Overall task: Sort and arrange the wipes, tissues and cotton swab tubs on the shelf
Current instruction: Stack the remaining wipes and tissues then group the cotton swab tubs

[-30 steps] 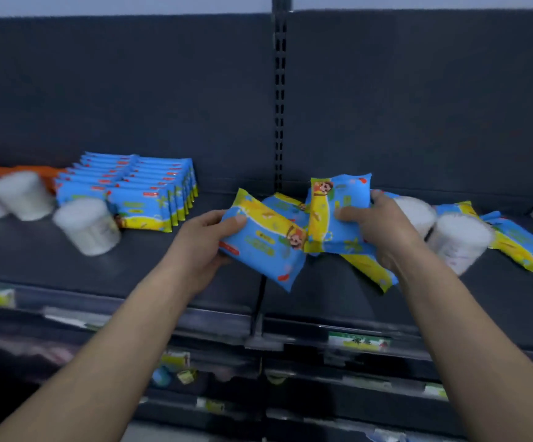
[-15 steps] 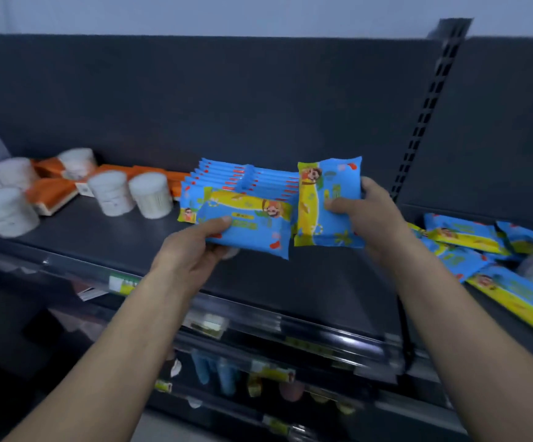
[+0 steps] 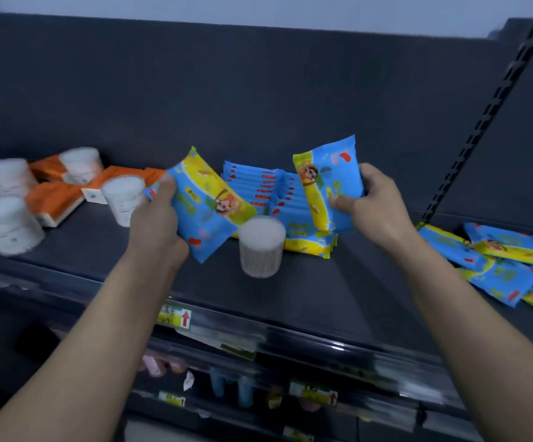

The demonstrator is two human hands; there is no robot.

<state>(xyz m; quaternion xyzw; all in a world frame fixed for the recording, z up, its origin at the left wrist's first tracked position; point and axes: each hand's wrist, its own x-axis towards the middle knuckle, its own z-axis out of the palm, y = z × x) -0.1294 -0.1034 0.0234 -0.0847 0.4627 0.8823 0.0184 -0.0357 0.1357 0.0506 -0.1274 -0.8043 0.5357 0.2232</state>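
- The left hand gripped a tilted wipes pack, thumb on its face and the other fingers hidden behind it. The pack's long axis ran from upper left down to lower right.
- The right hand pinched an upright wipes pack by its right edge, fingers curled round it. Its long axis was nearly vertical.
- Both packs were held above the shelf, and the row of wipes packs stood on it between and behind the two hands.
- The upright pack hung just over the row's right end and was already turned much as the row's packs stand, so the right hand looked nearer to placing. The tilted pack would probably need turning first.
- A cotton swab tub stood just in front of the row, in the way of a low approach; I could not tell whether it touched the row.
- Loose wipes packs lay unsorted well to the right.
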